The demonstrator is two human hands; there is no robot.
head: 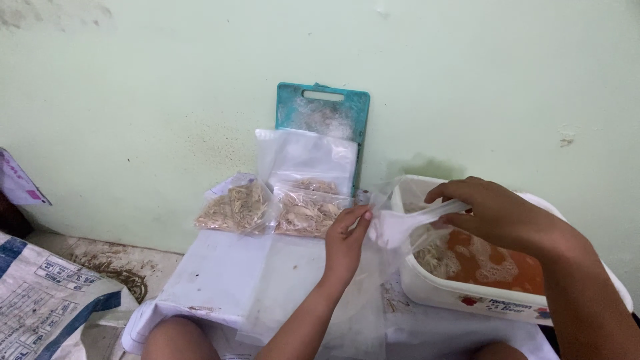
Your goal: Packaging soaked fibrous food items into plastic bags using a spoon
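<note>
A pale green plastered wall (167, 87) backs a low white cloth-covered table (220, 273). On it sits a white rectangular plastic tub (427, 283) of shredded food. Over the tub, the right hand (497, 213) pinches a clear plastic bag (400, 227); the left hand (347, 240) grips its edge.

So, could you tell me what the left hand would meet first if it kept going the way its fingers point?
The left hand points up and away, toward the wall. It would probably meet the filled clear bag leaning just ahead first, though depth is hard to judge.
</note>
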